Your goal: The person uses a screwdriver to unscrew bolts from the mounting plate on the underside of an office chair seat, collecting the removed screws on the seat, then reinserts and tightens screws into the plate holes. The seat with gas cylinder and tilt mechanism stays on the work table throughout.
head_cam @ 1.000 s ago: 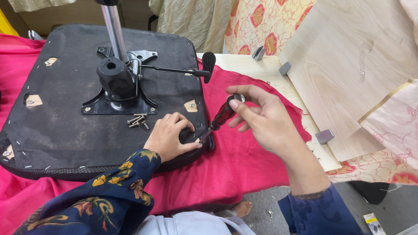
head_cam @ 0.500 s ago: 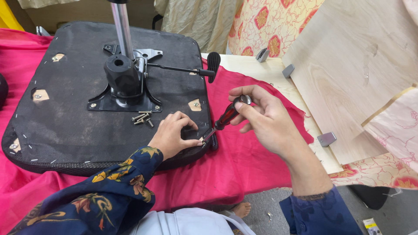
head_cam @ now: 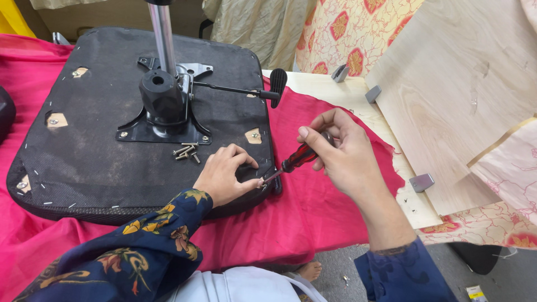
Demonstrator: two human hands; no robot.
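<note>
At the centre of the frame the left hand [head_cam: 226,173] lies palm-down on the near right corner of the upturned black chair seat [head_cam: 100,162], fingers curled and fingertips pinching at the seat's edge where the screwdriver tip meets it. Right of centre, the right hand [head_cam: 341,154] has its fingers wrapped around the red-and-black screwdriver [head_cam: 293,162], which slants down-left to that corner. Loose screws [head_cam: 187,152] lie just above the left hand, by the black metal base plate [head_cam: 162,126].

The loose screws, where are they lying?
In the head view, the loose screws lie on the upturned black seat base, just below the metal mounting plate, up-left of the left hand.
</note>
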